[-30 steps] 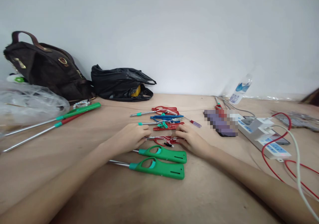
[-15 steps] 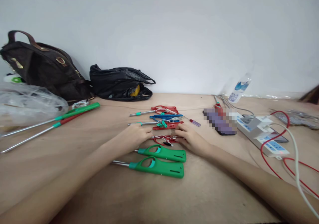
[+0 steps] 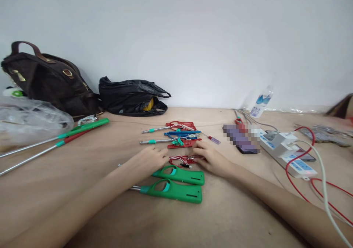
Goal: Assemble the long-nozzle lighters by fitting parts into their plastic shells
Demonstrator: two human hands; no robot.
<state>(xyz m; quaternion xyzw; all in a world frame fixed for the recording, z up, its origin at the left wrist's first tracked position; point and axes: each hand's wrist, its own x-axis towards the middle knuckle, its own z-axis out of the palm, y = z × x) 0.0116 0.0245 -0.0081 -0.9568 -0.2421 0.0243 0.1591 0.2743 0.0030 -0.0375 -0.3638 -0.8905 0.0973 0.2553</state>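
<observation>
An opened red gas lighter (image 3: 176, 160) lies in front of me, white wires and a small black part showing in its casing. My left hand (image 3: 154, 158) is closed at its left end, covering what lies under the fingers. At its right end, my right hand (image 3: 208, 159) has bent fingers pinching the casing. Just nearer to me are two closed green gas lighters (image 3: 190, 176), side by side. Beyond my hands lie a red casing half (image 3: 189, 143) with a teal trigger (image 3: 178, 142), a blue casing (image 3: 184, 133) and another opened red lighter (image 3: 189, 124).
A small screwdriver (image 3: 214, 140) lies right of the casings. Farther right are a phone (image 3: 242, 141), a power strip (image 3: 299, 167) with cables, and a bottle (image 3: 261, 101). On the left are two more lighters (image 3: 88, 127), a clear plastic bag (image 3: 33, 119), a black bag (image 3: 124, 97) and a dark backpack (image 3: 52, 79).
The whole view has shifted slightly, so things sit a little lower. Both hands stay at the red lighter, with only small finger movement.
</observation>
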